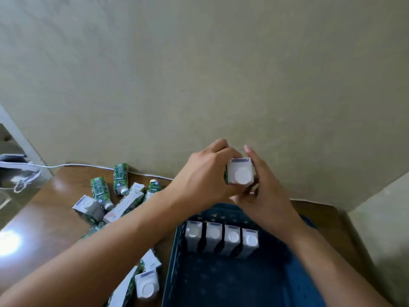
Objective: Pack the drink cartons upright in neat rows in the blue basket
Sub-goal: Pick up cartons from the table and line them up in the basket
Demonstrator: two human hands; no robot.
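A drink carton (241,173) with a white round cap is held upright in the air above the far end of the blue basket (174,258). My left hand (205,176) grips its left side, fingers curled round it. My right hand (261,185) touches its right side and underside with fingers fairly straight. Inside the basket, several cartons (221,238) stand upright in one row, caps up. Loose green and white cartons (120,197) lie scattered on the brown table to the left of the basket.
The brown table (51,209) stands against a beige wall (199,74). A white cable (88,166) runs along the table's back edge. More loose cartons (147,284) sit by the basket's near left side. The basket's near part holds no cartons.
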